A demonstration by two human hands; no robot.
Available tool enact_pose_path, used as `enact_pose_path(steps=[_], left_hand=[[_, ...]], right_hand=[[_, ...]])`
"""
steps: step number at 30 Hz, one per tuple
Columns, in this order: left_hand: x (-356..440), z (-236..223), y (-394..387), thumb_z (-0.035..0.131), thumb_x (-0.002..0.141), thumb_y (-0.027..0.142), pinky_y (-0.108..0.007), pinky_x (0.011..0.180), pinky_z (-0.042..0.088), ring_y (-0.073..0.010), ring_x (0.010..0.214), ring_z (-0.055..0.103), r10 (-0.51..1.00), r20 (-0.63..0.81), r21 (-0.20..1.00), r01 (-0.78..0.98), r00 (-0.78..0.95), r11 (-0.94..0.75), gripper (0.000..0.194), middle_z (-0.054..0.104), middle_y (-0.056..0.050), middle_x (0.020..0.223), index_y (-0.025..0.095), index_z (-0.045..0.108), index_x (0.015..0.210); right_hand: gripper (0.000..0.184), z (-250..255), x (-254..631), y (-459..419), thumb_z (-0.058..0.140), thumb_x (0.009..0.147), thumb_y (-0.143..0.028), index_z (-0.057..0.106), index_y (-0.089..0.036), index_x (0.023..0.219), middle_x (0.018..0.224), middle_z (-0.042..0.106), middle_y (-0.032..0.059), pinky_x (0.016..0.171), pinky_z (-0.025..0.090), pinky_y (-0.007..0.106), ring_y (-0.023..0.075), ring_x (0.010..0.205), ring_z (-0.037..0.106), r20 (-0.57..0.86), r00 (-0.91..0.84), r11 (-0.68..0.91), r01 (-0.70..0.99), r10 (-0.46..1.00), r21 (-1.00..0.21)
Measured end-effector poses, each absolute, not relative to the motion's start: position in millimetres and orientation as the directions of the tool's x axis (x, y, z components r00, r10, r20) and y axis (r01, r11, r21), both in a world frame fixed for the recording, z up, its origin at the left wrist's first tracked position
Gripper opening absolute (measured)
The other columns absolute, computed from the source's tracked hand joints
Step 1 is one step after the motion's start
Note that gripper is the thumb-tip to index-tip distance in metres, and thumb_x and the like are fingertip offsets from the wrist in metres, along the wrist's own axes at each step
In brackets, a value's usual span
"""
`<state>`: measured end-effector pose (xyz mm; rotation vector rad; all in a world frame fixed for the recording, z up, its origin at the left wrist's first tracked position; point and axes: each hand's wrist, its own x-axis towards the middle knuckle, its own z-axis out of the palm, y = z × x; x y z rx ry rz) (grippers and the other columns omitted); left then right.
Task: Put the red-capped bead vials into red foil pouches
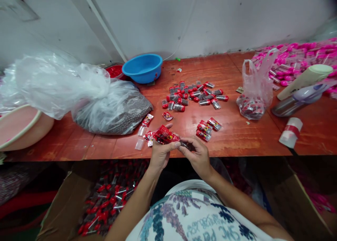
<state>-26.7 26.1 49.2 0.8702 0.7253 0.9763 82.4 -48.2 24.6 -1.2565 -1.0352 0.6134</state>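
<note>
Near the table's front edge, my left hand (161, 154) is closed on a red printed label sleeve (165, 135). My right hand (198, 156) pinches a small dark-filled tube (189, 146) against the sleeve's right end. Fingers cover much of the tube, so I cannot tell whether it is inside the sleeve. More red printed sleeves (149, 138) and clear plastic pieces (139, 144) lie just left of my hands. To the right are several labelled tubes or packets (204, 129). Behind them spreads a group of red-capped tubes filled with dark beads (181, 100).
A tied plastic bag of dark beads (113, 111) sits left, by a blue basin (142, 69) and a pale basin (23, 128). At right stand a small plastic bag (252, 106), bottles (297, 99) and a pink-capped pile (302, 58). Below is a box of red-capped tubes (113, 199).
</note>
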Motion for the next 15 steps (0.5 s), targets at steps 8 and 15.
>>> enact_pose_path(steps=[8, 15], left_hand=[[-25.8, 48.5, 23.0, 0.08, 0.057, 0.01, -0.033, 0.082, 0.051, -0.0182, 0.083, 0.067, 0.91, -0.127, 0.867, -0.402, 0.396, 0.295, 0.068, 0.071, -0.002, 0.087, 0.024, 0.058, 0.119], [-24.0, 49.9, 23.4, 0.082, 0.053, 0.01, -0.025, 0.072, 0.051, -0.0128, 0.067, 0.066, 0.945, -0.146, 0.881, -0.396, 0.291, 0.258, 0.064, 0.069, 0.002, 0.075, 0.022, 0.062, 0.113]], right_hand=[[0.018, 21.1, 81.2, -46.7, 0.067, 0.081, -0.024, 0.067, -0.023, 0.098, 0.085, 0.063, 0.0019, 0.065, 0.049, 0.026, 0.0143, 0.075, 0.061, 0.295, 0.467, 0.268, 0.127, 0.833, -0.955], [0.021, 24.4, 85.9, -49.1, 0.066, 0.081, -0.021, 0.065, -0.024, 0.101, 0.085, 0.062, 0.0018, 0.063, 0.05, 0.026, 0.0141, 0.075, 0.061, 0.409, 0.43, 0.312, 0.28, 0.805, -0.908]])
